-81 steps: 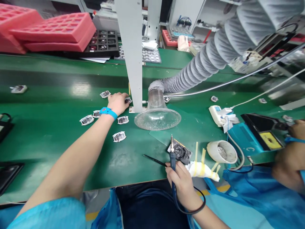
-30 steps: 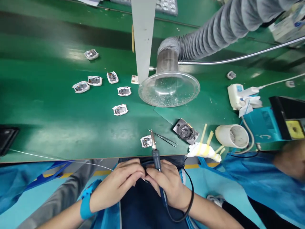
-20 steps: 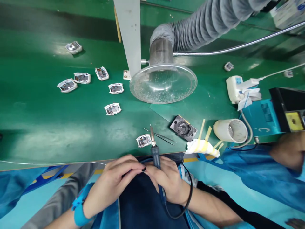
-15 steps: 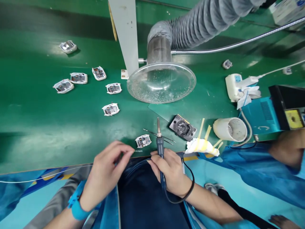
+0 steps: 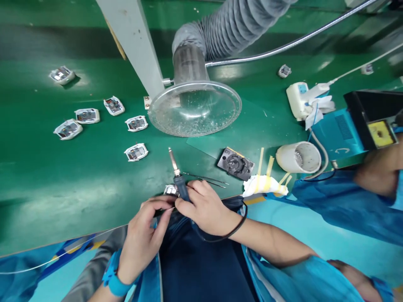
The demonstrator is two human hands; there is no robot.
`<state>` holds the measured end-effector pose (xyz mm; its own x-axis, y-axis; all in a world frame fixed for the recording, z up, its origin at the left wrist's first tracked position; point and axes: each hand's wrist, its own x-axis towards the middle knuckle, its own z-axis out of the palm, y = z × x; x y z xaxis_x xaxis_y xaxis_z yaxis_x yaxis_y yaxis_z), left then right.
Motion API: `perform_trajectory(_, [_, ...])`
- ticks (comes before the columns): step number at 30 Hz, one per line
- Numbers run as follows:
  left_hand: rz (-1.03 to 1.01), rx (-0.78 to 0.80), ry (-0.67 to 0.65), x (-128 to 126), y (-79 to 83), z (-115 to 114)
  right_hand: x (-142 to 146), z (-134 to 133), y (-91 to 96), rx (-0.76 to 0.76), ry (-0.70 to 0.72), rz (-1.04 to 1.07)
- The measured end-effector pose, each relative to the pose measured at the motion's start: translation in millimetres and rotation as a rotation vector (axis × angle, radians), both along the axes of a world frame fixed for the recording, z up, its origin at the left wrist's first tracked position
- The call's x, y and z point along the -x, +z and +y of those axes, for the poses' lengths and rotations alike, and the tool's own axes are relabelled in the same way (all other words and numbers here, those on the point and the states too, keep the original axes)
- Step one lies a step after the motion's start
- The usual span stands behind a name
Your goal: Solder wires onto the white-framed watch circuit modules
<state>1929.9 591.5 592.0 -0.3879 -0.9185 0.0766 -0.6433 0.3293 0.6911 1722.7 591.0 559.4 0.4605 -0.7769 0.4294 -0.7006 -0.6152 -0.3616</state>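
Observation:
My right hand is wrapped round a soldering iron, its metal tip pointing up and away over the bench. My left hand is closed in a pinch close beside the right fingertips. Something thin shows at the left fingertips, too small to name. Just beyond the hands lies an open white watch case with electronics inside, partly covered by the iron and fingers. Thin tweezers rest on the green bench right of the iron. A black fixture block sits further right.
A clear fume hood hangs over the bench. Several open watch cases lie left, one case nearest. To the right are a white wad with yellow strips, a white cup, a blue soldering station and another person's sleeve.
My right hand has moved left with the soldering iron, whose tip now leans left. Both hands have come together before the watch case. The whole view has shifted and tilted slightly.

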Motion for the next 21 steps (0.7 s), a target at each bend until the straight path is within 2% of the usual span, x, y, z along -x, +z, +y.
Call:
perform_trajectory(4, [-0.217, 0.250, 0.045, -9, 18.1, 2, 16, 1, 9.3, -0.027, 0.019, -0.007])
perform_trajectory(6, [-0.237, 0.240, -0.001, -10, 27.5, 3, 19, 5, 13.8, -0.017, 0.008, -0.036])
perform_trajectory(9, [-0.065, 0.005, -0.070, -7, 31.4, 4, 13, 14, 16.4, 0.037, 0.042, -0.103])
perform_trajectory(12, [0.159, -0.413, -0.095, -3, 25.6, 5, 4, 20, 13.8, 0.050, 0.097, -0.142])
perform_trajectory(14, [0.228, -0.594, -0.120, -1, 22.3, 5, 3, 23, 12.0, 0.012, 0.142, -0.141])
perform_trajectory(16, [0.205, -0.565, -0.119, -1, 21.4, 5, 6, 24, 11.9, -0.021, 0.169, -0.159])
perform_trajectory(19, [0.151, -0.362, -0.150, -3, 20.3, 2, 17, 26, 15.3, -0.051, 0.153, -0.281])
perform_trajectory(21, [0.142, -0.204, -0.138, -5, 16.6, -3, 27, 29, 19.6, -0.124, 0.112, -0.409])
